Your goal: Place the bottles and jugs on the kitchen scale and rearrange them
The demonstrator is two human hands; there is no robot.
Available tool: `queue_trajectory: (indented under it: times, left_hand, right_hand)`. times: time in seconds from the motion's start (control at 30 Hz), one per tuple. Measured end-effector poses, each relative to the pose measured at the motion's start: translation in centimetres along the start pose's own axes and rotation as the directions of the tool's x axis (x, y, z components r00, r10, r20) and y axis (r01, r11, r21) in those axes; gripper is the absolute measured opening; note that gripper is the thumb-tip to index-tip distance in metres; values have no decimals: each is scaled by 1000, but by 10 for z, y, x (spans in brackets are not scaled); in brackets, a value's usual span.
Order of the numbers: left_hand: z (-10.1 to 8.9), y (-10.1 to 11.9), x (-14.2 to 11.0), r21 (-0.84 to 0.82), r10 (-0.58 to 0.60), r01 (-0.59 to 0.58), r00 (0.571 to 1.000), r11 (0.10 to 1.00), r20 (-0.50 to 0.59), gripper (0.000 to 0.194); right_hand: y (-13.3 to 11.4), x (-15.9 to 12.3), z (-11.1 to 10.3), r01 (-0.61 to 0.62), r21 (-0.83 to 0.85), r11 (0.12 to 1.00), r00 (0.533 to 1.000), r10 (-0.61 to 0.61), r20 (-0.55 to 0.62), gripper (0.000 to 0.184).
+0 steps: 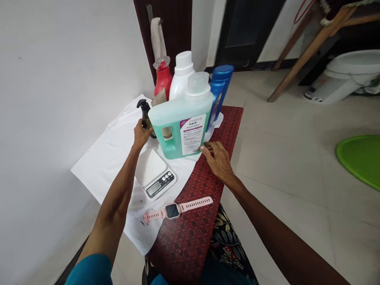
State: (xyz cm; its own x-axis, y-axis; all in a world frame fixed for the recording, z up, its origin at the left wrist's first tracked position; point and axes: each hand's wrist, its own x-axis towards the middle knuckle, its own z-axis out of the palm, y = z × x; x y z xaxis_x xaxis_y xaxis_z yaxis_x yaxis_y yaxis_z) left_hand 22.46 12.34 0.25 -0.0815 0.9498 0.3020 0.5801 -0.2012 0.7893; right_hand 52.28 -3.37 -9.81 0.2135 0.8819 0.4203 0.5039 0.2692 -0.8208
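Observation:
My left hand (141, 135) is closed round a small dark pump bottle (145, 113) with a black pump head. Beside it stands a large translucent green detergent jug (175, 140) with a white label and clear cap. At the jug's lower right corner rests my right hand (218, 160), thumb and fingers apart, fingertips at its base; it does not grip the jug. In front of the jug lie a white digital kitchen scale (152, 172) and a pink-strapped smartwatch (172, 211).
Behind the jug stand a white bottle (181, 79), a red bottle (162, 81) and a blue bottle (219, 89). A white cloth (103, 158) partly covers the narrow red patterned table (190, 237). A wall borders the left; tiled floor lies right.

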Motion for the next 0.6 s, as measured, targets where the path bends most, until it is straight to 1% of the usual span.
queue_trajectory:
  times: [0.03,0.1,0.17,0.2,0.27,0.33,0.37,0.43,0.5,0.53,0.57,0.6]
  left_hand:
    - [1,1,0,-35,-16,16,1000,999,7,54]
    - [-3,4,-5,-119,-68,70,998,990,16,75]
    - [-15,8,-21,-186,-102,98,995,978,-13,92]
    - [-24,9,-34,-207,-100,88,994,974,-47,95]
    - [-47,11,-72,-223,-54,24,990,975,-132,89]
    - [-70,8,-121,-206,-39,-9,973,978,-227,78]
    - [-80,6,-147,-182,-60,10,960,983,-272,74]
    - [-94,2,-195,-132,-167,126,913,983,-372,68]
    - [-97,2,-229,-113,-248,221,873,969,-421,64]
    - [-95,5,-238,-115,-261,235,868,965,-421,63]
    - [-90,10,-243,-121,-253,222,877,967,-408,62]
    - [-84,18,-242,-131,-224,188,897,973,-381,61]
  right_hand:
    - [0,0,0,-1,-1,1000,1000,1,-5,52]
    - [0,1,1,1,-3,1000,1000,-1,-11,53]
    - [0,1,1,12,-4,1000,1000,-12,-10,54]
    - [0,1,1,18,-1,1000,1000,-18,-8,55]
    - [-1,1,0,22,13,1000,1000,-22,-10,55]
    - [-1,1,0,10,33,999,1000,-10,-15,56]
    - [-2,1,-1,3,42,999,1000,-2,-16,56]
    - [-2,1,-2,-8,53,999,1000,9,-9,56]
    - [-2,1,-3,-8,55,998,1000,8,-3,55]
    - [-2,1,-3,-5,56,998,1000,5,-6,53]
    - [-2,1,-3,-1,57,998,1000,2,-13,52]
    - [-2,1,-2,1,58,998,1000,0,-21,51]
